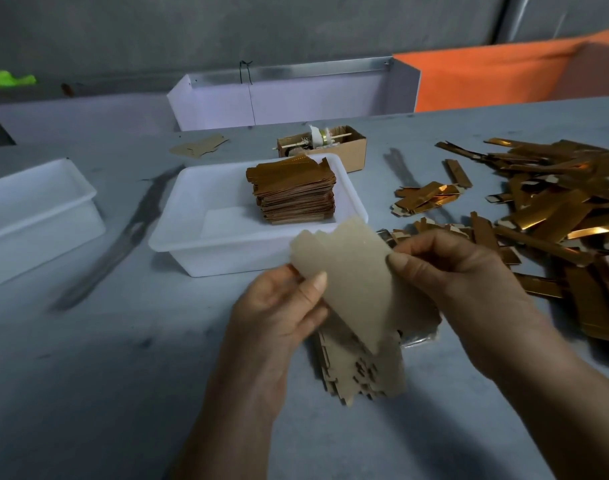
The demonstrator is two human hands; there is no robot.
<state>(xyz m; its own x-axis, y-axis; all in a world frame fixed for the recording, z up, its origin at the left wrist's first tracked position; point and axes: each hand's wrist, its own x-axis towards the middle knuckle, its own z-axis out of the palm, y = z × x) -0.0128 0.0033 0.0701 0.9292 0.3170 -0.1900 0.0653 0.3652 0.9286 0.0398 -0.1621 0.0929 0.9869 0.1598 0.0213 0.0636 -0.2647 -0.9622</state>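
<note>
Card blank (351,271) was held up off the table between both hands, plain beige face toward the person, tilted, notched end up-left. Left hand (282,306) pinched its left edge: thumb (313,285) on the front face, fingers behind. Right hand (458,271) pinched the right edge the same way, thumb on front, fingers curled behind. Both grips were clamped on the blank, one per side, and the blank spanned the gap between them.

Directly below the grip: stack of beige blanks (361,372) lay flat on the table (123,375). Same cut-out shape, edges uneven. The held blank's lower corner overlapped it in view. Something shiny stuck out from under the stack's right side, couldn't tell what.

Just beyond the grip: white tray (178,216), with a stack of gold blanks (296,192) in its far right corner. Behind that tray: open cardboard box (356,147), contents unclear. Right of the right hand: loose heap of gold strips (555,209) spread across the table. Well left of the left hand: second white tray (36,202).
</note>
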